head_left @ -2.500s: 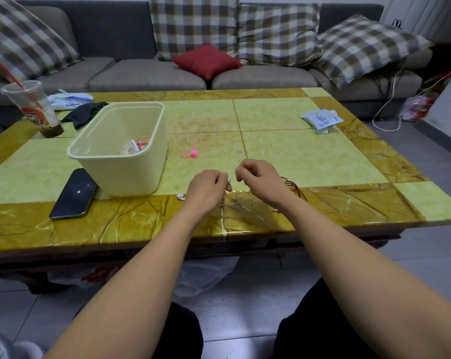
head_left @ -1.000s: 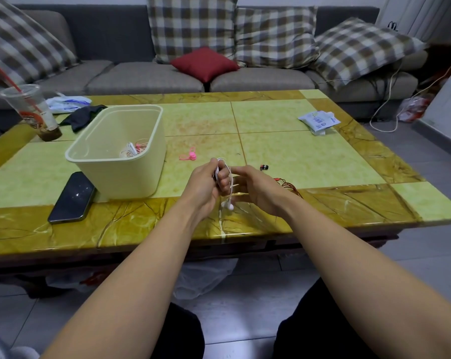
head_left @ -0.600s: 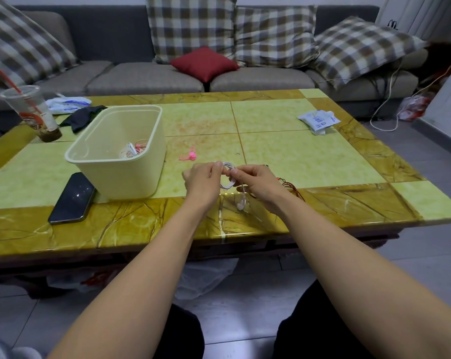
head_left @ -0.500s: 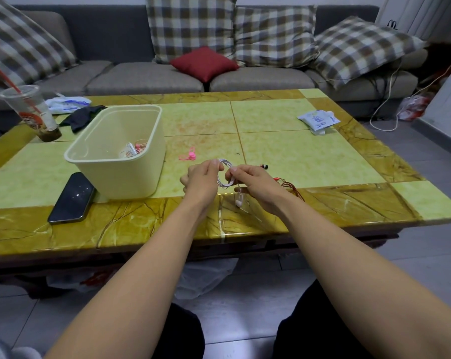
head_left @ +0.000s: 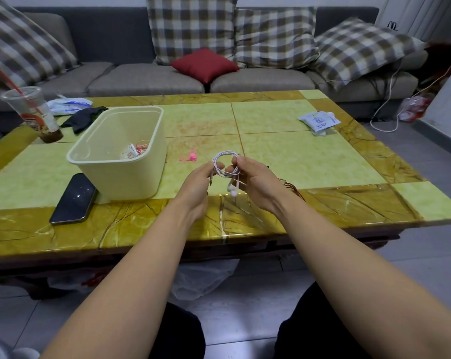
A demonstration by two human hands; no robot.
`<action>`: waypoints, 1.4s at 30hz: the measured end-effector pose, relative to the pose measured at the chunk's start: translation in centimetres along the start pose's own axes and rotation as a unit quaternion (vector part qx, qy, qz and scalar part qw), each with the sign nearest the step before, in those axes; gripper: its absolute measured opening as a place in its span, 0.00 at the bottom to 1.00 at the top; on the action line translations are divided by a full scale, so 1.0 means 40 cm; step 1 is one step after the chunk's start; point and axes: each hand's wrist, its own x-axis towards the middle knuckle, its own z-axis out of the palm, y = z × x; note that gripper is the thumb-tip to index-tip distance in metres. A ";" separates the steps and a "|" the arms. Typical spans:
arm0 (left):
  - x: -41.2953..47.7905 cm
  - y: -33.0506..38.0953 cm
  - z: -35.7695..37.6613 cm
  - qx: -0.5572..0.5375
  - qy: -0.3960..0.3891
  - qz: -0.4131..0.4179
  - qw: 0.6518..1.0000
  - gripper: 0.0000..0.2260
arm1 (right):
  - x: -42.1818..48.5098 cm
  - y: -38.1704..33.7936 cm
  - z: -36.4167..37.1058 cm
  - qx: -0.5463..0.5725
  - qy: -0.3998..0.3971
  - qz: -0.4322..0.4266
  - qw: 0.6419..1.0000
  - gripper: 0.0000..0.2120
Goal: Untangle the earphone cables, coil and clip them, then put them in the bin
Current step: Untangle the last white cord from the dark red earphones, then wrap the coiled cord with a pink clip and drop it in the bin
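White earphone cable (head_left: 225, 164) is wound in a small coil, held in the air just above the desk (head_left: 296, 156), betw. 2 hands. Its left side is pinched by the left hand (head_left: 199, 178), plug (head_left: 211, 180) hanging below. The right hand (head_left: 254, 177) pinches the other side, earbuds (head_left: 232, 189) dangling. Cable looks v. light, thin, limp & springy. Loops will prob. fan out if freed, so grip across all strands. Pink clip (head_left: 189, 157) lies on the desk beside the bin (head_left: 126, 180).

No text was legible, the red-and-white label on the plastic cup (head_left: 34, 114) was too blurred to read, blue print and a barcode-like block on the white packet (head_left: 319, 121) at the far right of the bench (head_left: 304, 156) were too small to read
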 end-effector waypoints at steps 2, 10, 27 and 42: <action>-0.003 0.003 -0.006 0.032 0.026 -0.002 0.999 0.14 | -0.006 -0.001 -0.013 -0.117 -0.001 -0.023 0.993 0.10; 0.014 -0.032 -0.015 0.303 -0.005 0.115 0.946 0.18 | -0.020 0.007 -0.029 -0.396 -0.062 -0.060 0.914 0.12; 0.014 -0.028 -0.051 0.342 -0.029 0.047 0.938 0.15 | -0.006 0.015 0.005 -0.489 -0.042 -0.113 0.864 0.08; 0.037 -0.016 -0.084 0.094 0.029 -0.036 0.994 0.16 | 0.040 0.029 0.027 -0.299 -0.062 -0.084 0.948 0.09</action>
